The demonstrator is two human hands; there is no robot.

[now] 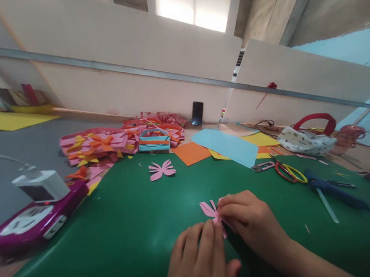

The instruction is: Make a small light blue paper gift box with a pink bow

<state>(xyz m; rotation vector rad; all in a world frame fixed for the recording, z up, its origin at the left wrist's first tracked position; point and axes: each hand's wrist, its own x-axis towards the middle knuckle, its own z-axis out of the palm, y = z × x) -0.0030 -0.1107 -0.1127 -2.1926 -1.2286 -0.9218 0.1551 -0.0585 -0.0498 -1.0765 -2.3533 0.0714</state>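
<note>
On the green mat (124,225) lies a pink paper butterfly cutout (208,210) with slit wings, partly covered by both hands. My right hand (255,217) pinches its right side between thumb and fingers. My left hand (200,254) lies over its lower edge with the fingers stretched out flat, the fingertips touching the paper. A second pink paper butterfly (162,170) rests farther back on the mat, to the left of my hands.
Left stands a purple power strip (52,217) with a white charger (43,184). Behind are paper crafts (100,143), a small blue paper bag (154,142) and coloured sheets (229,144). To the right lie scissors (289,173), thread snips (264,166) and a blue glue gun (335,191).
</note>
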